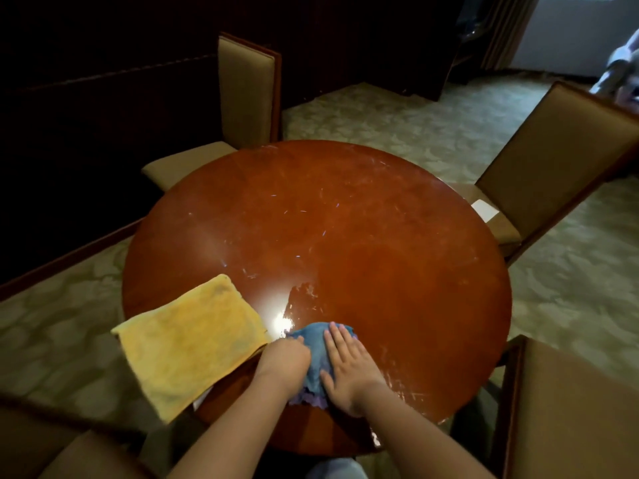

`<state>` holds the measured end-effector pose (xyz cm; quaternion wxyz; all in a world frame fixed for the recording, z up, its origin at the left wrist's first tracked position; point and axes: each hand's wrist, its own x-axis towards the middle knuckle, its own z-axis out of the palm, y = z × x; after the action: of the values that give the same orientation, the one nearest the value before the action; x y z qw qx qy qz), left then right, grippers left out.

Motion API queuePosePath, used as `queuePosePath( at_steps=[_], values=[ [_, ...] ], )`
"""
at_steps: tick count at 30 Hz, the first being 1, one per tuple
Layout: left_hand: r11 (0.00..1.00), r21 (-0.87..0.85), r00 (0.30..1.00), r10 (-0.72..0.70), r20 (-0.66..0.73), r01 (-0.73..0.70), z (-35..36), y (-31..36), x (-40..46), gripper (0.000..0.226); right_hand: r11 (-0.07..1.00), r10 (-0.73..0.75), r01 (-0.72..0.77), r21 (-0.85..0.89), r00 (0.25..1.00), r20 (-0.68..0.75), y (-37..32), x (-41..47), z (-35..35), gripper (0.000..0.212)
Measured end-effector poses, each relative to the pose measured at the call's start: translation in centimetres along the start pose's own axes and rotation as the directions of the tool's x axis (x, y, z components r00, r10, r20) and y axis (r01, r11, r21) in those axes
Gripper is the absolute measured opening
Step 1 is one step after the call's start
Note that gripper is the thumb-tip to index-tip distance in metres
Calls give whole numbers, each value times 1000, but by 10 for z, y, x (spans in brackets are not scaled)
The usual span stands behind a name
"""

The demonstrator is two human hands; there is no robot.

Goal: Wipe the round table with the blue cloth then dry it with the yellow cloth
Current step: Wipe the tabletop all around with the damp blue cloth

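Note:
The round reddish wooden table (345,236) fills the middle of the view, its top scratched and shiny. A bunched blue cloth (316,361) lies near the table's front edge. My right hand (349,371) presses flat on it with straight fingers. My left hand (285,363) grips the cloth's left side with curled fingers. A yellow cloth (190,344) lies spread flat at the front left, hanging partly over the table's edge, just left of my left hand.
Tan upholstered chairs stand around the table: one at the back left (242,98), one at the right (553,160), one at the front right (570,409), one at the front left (69,454). A patterned carpet (397,112) covers the floor. A dark wall lies left.

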<state>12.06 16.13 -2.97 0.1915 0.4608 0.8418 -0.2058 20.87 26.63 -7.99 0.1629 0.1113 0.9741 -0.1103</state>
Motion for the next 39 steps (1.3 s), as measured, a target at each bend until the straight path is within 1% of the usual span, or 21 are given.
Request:
queuePosePath(
  at_steps=[3, 5, 7, 8, 10, 12, 14, 18, 22, 24, 25, 28, 30, 32, 35, 37, 38, 39],
  values=[
    [999, -13, 999, -42, 23, 43, -2, -13, 13, 48, 997, -34, 23, -80, 988, -148, 1, 25, -5, 85],
    [997, -26, 997, -66, 36, 67, -6, -24, 23, 48, 996, -58, 51, -75, 994, -97, 0, 44, -10, 86],
    [996, -34, 996, -80, 45, 82, -10, -37, 36, 50, 994, -77, 65, -90, 987, -141, 3, 64, -16, 85],
    [995, -34, 995, -87, 47, 88, -13, -43, 44, 50, 992, -98, 87, -93, 987, -125, 4, 73, -22, 84],
    [994, -30, 993, -105, 49, 107, -19, -54, 58, 45, 991, -129, 127, -39, 991, -26, 8, 91, -27, 87],
    [990, -36, 990, -132, 43, 134, -26, -64, 72, 41, 990, -141, 141, -30, 990, -10, 12, 110, -37, 95],
    [986, -46, 987, -157, 29, 158, -33, -72, 85, 37, 988, -148, 147, -52, 989, -8, 16, 129, -42, 97],
    [978, -42, 979, -202, 11, 202, -44, -82, 99, 36, 982, -164, 167, -88, 986, 41, 20, 150, -47, 82],
    [974, -38, 975, -221, 21, 221, -42, -75, 89, 44, 979, -130, 143, -146, 987, 91, 18, 145, -51, 68],
    [980, -29, 981, -195, 9, 195, -36, -69, 78, 35, 976, -140, 154, -156, 985, 100, 15, 134, -50, 69],
    [983, -24, 984, -180, 5, 180, -32, -65, 72, 33, 973, -147, 163, -162, 983, 106, 13, 126, -47, 71],
    [990, -20, 990, -139, 7, 139, -19, -50, 49, 33, 976, -161, 174, -135, 982, 102, 2, 96, -32, 94],
    [991, -32, 991, -130, 22, 131, -13, -40, 35, 40, 979, -148, 161, -128, 984, 102, -4, 77, -24, 98],
    [992, -31, 993, -119, 27, 120, -8, -31, 24, 43, 980, -139, 152, -127, 985, 104, -6, 63, -20, 95],
    [994, -16, 994, -107, 14, 107, -2, -23, 13, 37, 976, -134, 149, -158, 985, 106, -7, 50, -20, 88],
    [994, -18, 994, -109, 8, 109, -1, -22, 10, 37, 972, -131, 150, -179, 985, 116, -8, 46, -22, 76],
    [994, -19, 994, -110, 14, 110, -2, -23, 11, 38, 971, -136, 157, -182, 983, 125, -8, 47, -24, 74],
    [994, -19, 994, -110, 25, 110, -3, -24, 13, 38, 968, -148, 170, -183, 980, 130, -8, 49, -25, 78]
  ],
)
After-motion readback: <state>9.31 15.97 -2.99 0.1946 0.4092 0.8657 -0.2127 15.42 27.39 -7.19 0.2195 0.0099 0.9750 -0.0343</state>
